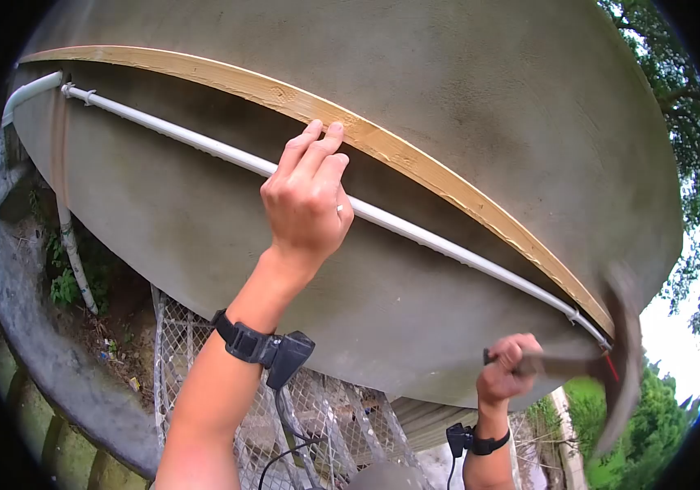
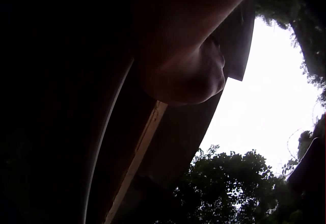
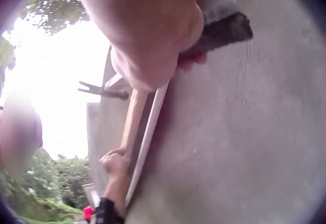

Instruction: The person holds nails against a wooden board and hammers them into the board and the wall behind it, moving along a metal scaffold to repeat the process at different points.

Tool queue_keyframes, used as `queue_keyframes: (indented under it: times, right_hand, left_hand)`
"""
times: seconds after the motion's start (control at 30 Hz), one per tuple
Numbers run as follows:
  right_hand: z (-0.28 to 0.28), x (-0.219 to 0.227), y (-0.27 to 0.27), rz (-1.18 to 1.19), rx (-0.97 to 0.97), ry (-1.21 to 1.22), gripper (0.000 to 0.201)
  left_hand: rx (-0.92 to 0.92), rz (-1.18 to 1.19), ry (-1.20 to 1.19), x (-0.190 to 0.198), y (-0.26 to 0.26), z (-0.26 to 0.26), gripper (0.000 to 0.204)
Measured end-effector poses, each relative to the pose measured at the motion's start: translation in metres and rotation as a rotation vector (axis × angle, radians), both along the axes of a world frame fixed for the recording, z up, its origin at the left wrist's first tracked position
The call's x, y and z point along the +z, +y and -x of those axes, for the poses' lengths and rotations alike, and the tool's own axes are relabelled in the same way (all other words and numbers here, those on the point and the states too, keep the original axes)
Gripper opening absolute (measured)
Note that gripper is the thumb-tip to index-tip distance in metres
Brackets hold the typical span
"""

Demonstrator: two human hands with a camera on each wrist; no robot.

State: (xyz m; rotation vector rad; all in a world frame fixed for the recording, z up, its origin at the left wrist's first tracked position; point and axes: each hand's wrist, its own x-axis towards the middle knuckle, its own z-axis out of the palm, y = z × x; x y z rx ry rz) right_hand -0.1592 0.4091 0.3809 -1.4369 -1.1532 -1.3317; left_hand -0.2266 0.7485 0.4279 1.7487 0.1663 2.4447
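A long wooden strip runs edge-on across a grey concrete surface. My left hand holds the strip near its middle, fingertips on the wood's lower edge; in the right wrist view this hand closes about the strip. My right hand grips a claw hammer by its handle. Motion blurs the hammer's head, which is by the strip's right end in the head view. In the right wrist view the handle's dark butt sticks out behind the fist, while the hammer head shows beyond it.
A white pipe runs just below the strip, with another pipe bend at its left end. Below are a lattice metal frame and a curved grey ledge. Trees stand to the right. A person in red is far off.
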Motion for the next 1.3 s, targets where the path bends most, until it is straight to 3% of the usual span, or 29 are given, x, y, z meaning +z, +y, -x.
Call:
queue_keyframes:
  times: [0.03, 0.1, 0.13, 0.17, 0.23, 0.27, 0.3, 0.37, 0.4, 0.43, 0.5, 0.53, 0.57, 0.63, 0.67, 0.7, 0.77, 0.8, 0.93, 0.97, 1.07, 1.17, 1.2, 1.23, 1.3]
  right_hand:
    - [-0.004, -0.002, 0.011, -0.003, -0.002, 0.002, 0.031]
    - [-0.014, -0.010, 0.023, -0.247, 0.338, -0.270, 0.033]
    - [-0.015, -0.002, 0.001, 0.197, -0.052, -0.282, 0.029]
    - [-0.020, -0.009, -0.001, 0.201, -0.057, -0.284, 0.029]
    - [-0.036, -0.020, 0.006, 0.227, -0.416, 0.248, 0.013]
    - [-0.027, -0.014, 0.002, 0.199, -0.412, 0.139, 0.017]
    - [-0.022, -0.006, 0.006, 0.201, -0.391, 0.121, 0.017]
    - [-0.003, -0.011, -0.008, 0.029, -0.099, 0.276, 0.029]
    - [-0.004, -0.005, -0.003, -0.013, 0.006, 0.012, 0.031]
    - [-0.011, -0.004, 0.005, -0.016, 0.003, 0.011, 0.031]
    - [-0.029, -0.015, 0.014, -0.115, 0.275, -0.316, 0.032]
    - [-0.034, -0.012, -0.008, 0.292, -0.067, -0.240, 0.031]
    - [-0.042, -0.015, -0.012, 0.292, -0.069, -0.243, 0.031]
    - [-0.035, -0.011, -0.002, 0.189, -0.447, 0.253, 0.028]
    - [-0.025, -0.003, -0.002, 0.107, -0.414, 0.060, 0.026]
    - [-0.022, 0.006, 0.007, 0.115, -0.388, 0.046, 0.026]
    - [-0.003, 0.000, -0.001, -0.075, 0.081, 0.072, 0.023]
    - [-0.009, -0.002, -0.001, -0.078, 0.076, 0.073, 0.023]
    - [-0.045, -0.014, 0.007, 0.238, -0.431, 0.101, 0.019]
    - [-0.038, -0.013, -0.003, 0.237, -0.440, 0.104, 0.019]
    - [-0.015, 0.006, 0.011, 0.069, -0.376, 0.276, 0.018]
    - [-0.021, -0.004, 0.027, -0.282, 0.416, -0.290, 0.019]
    - [-0.032, -0.001, 0.000, 0.121, 0.030, -0.403, 0.022]
    - [-0.041, -0.009, -0.003, 0.120, 0.028, -0.409, 0.022]
    - [-0.054, -0.027, -0.007, 0.228, -0.429, 0.022, 0.022]
  left_hand:
    - [0.007, -0.005, -0.007, 0.000, 0.001, -0.002, 0.022]
    - [0.015, -0.014, -0.016, 0.002, 0.002, -0.002, 0.022]
    - [0.020, -0.018, -0.025, 0.001, 0.001, -0.002, 0.023]
    - [0.015, -0.015, -0.027, 0.001, 0.001, -0.002, 0.023]
    - [0.015, -0.010, -0.034, 0.002, 0.002, -0.004, 0.023]
    - [0.010, -0.016, -0.034, 0.003, -0.001, -0.002, 0.023]
    - [0.017, -0.012, -0.019, 0.006, 0.001, 0.002, 0.024]
    - [-0.008, 0.001, 0.025, -0.001, -0.003, 0.002, 0.024]
    - [-0.001, 0.003, 0.010, -0.001, -0.002, -0.001, 0.024]
    - [0.009, 0.001, -0.011, 0.001, 0.001, -0.002, 0.024]
    - [0.016, -0.002, -0.013, 0.000, 0.001, -0.005, 0.023]
    - [0.016, -0.002, -0.019, 0.000, 0.002, -0.005, 0.023]
    - [0.020, -0.003, -0.028, 0.001, 0.001, -0.004, 0.023]
    - [0.010, -0.008, 0.003, 0.002, -0.004, 0.001, 0.022]
    - [0.029, -0.004, 0.021, 0.004, -0.001, 0.004, 0.022]
    - [0.056, 0.005, 0.011, 0.007, 0.006, 0.008, 0.022]
    - [0.032, -0.013, 0.024, 0.001, -0.001, 0.005, 0.021]
    - [0.030, -0.017, 0.019, -0.001, 0.001, 0.000, 0.020]
    - [0.026, -0.012, 0.013, 0.000, 0.002, -0.001, 0.020]
    - [0.029, -0.016, 0.010, 0.001, 0.002, 0.000, 0.021]
    - [0.053, -0.019, 0.024, 0.006, 0.004, 0.008, 0.021]
    - [0.021, -0.029, 0.051, 0.000, -0.001, 0.003, 0.022]
    - [0.028, -0.030, 0.031, 0.000, 0.001, 0.002, 0.022]
    - [0.027, -0.030, 0.024, 0.001, 0.003, 0.002, 0.022]
    - [0.021, -0.023, 0.020, 0.002, 0.003, 0.000, 0.022]
